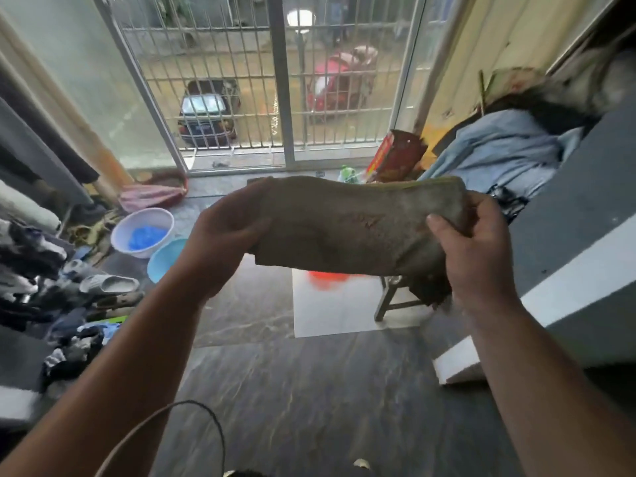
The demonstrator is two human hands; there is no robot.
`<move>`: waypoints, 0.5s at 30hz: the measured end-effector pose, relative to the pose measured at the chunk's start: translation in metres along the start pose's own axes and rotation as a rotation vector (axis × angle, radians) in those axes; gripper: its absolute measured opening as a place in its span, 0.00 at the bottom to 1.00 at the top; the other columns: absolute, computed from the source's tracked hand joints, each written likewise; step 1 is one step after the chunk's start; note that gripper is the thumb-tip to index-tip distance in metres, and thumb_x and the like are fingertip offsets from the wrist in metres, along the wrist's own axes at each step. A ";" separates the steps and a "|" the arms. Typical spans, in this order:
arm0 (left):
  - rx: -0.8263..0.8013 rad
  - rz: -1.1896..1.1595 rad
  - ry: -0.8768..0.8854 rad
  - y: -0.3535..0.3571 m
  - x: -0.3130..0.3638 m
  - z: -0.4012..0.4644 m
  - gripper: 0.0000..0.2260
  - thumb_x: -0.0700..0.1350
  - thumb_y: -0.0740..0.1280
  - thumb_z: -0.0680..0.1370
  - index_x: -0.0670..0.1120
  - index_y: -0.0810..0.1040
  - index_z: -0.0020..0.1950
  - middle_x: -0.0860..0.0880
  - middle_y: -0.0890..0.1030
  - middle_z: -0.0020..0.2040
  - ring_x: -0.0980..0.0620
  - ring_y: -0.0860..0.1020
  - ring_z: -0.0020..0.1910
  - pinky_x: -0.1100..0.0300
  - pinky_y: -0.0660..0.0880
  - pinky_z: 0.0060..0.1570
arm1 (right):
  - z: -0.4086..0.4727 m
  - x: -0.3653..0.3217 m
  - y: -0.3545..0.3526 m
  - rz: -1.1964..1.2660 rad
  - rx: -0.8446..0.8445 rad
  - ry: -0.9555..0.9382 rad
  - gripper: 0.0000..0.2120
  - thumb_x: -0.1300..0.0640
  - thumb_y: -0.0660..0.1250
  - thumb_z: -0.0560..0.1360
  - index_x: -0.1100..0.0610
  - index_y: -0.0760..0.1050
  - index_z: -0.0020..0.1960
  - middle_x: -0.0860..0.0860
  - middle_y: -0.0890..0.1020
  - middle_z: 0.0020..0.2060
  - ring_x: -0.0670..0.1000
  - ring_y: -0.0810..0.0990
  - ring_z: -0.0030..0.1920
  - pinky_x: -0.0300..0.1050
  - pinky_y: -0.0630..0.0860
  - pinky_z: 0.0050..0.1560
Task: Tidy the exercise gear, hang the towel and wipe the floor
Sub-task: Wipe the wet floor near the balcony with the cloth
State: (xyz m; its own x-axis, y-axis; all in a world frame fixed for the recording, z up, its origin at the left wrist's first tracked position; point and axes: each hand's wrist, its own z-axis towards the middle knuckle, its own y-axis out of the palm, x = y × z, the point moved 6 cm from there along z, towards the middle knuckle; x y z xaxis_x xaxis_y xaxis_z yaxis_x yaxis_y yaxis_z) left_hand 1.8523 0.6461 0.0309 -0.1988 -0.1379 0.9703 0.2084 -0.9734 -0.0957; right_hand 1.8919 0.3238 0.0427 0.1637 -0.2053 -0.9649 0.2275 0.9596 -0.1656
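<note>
Both hands are up at chest height holding a worn, brownish-tan folded towel (pixel 351 225) stretched flat between them, well above the dark marbled tile floor (pixel 309 390). The left hand (pixel 223 239) has its fingers wrapped around the towel's left end, and the right hand (pixel 471 246) pinches the right end with the thumb on top, some cloth bunched and hanging below it. Off to the left on the floor sit a white plastic basin (pixel 142 232) and a light blue plastic basin (pixel 165 258), touching each other.
</note>
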 end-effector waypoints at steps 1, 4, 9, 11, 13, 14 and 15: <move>-0.020 -0.017 0.002 0.004 0.001 0.001 0.23 0.30 0.70 0.74 0.51 0.79 0.65 0.55 0.83 0.59 0.55 0.81 0.60 0.63 0.77 0.55 | 0.000 -0.001 -0.006 -0.016 0.014 -0.001 0.13 0.55 0.72 0.74 0.43 0.74 0.54 0.44 0.82 0.50 0.44 0.81 0.51 0.52 0.81 0.54; -0.083 -0.092 -0.002 0.009 0.002 0.011 0.24 0.31 0.70 0.73 0.45 0.77 0.68 0.48 0.82 0.62 0.46 0.79 0.64 0.52 0.76 0.61 | -0.006 0.000 -0.018 -0.018 0.081 0.022 0.13 0.54 0.72 0.72 0.39 0.75 0.52 0.46 0.82 0.52 0.48 0.81 0.52 0.55 0.81 0.54; -0.263 -0.131 0.050 0.027 0.016 0.030 0.23 0.31 0.67 0.75 0.50 0.80 0.65 0.48 0.83 0.61 0.48 0.80 0.59 0.48 0.76 0.55 | -0.033 -0.008 -0.023 0.015 0.191 0.087 0.13 0.53 0.70 0.71 0.39 0.76 0.53 0.49 0.83 0.52 0.51 0.82 0.53 0.56 0.81 0.54; -0.350 -0.136 0.045 0.035 0.020 0.034 0.23 0.34 0.67 0.73 0.53 0.80 0.65 0.51 0.83 0.61 0.51 0.80 0.60 0.51 0.76 0.55 | -0.052 -0.016 -0.029 -0.009 0.292 0.084 0.13 0.52 0.70 0.70 0.36 0.76 0.50 0.49 0.83 0.51 0.52 0.82 0.53 0.55 0.80 0.54; -0.453 -0.124 0.061 0.045 0.023 0.034 0.22 0.33 0.67 0.75 0.55 0.80 0.64 0.54 0.83 0.60 0.52 0.80 0.60 0.54 0.76 0.55 | -0.076 -0.023 -0.037 -0.049 0.389 0.094 0.12 0.52 0.70 0.70 0.36 0.76 0.49 0.49 0.83 0.49 0.51 0.82 0.51 0.53 0.80 0.54; -0.491 -0.115 0.067 0.050 0.023 0.034 0.23 0.32 0.67 0.76 0.56 0.80 0.64 0.55 0.83 0.60 0.54 0.80 0.60 0.55 0.76 0.55 | -0.088 -0.024 -0.043 -0.083 0.433 0.089 0.12 0.52 0.70 0.70 0.38 0.76 0.50 0.49 0.83 0.49 0.51 0.82 0.51 0.52 0.79 0.54; -0.525 -0.112 0.072 0.056 0.023 0.033 0.23 0.32 0.67 0.76 0.56 0.80 0.64 0.57 0.83 0.59 0.55 0.80 0.60 0.57 0.77 0.54 | -0.101 -0.027 -0.050 -0.114 0.480 0.080 0.11 0.53 0.70 0.70 0.40 0.76 0.51 0.49 0.83 0.50 0.51 0.81 0.51 0.52 0.79 0.54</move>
State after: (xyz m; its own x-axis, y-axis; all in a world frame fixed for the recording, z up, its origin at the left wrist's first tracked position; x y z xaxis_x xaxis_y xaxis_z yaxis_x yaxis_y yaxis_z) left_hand 1.8908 0.5941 0.0551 -0.2611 -0.0228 0.9650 -0.3203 -0.9410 -0.1089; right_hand 1.7794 0.3012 0.0566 0.0421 -0.2701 -0.9619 0.6590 0.7312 -0.1764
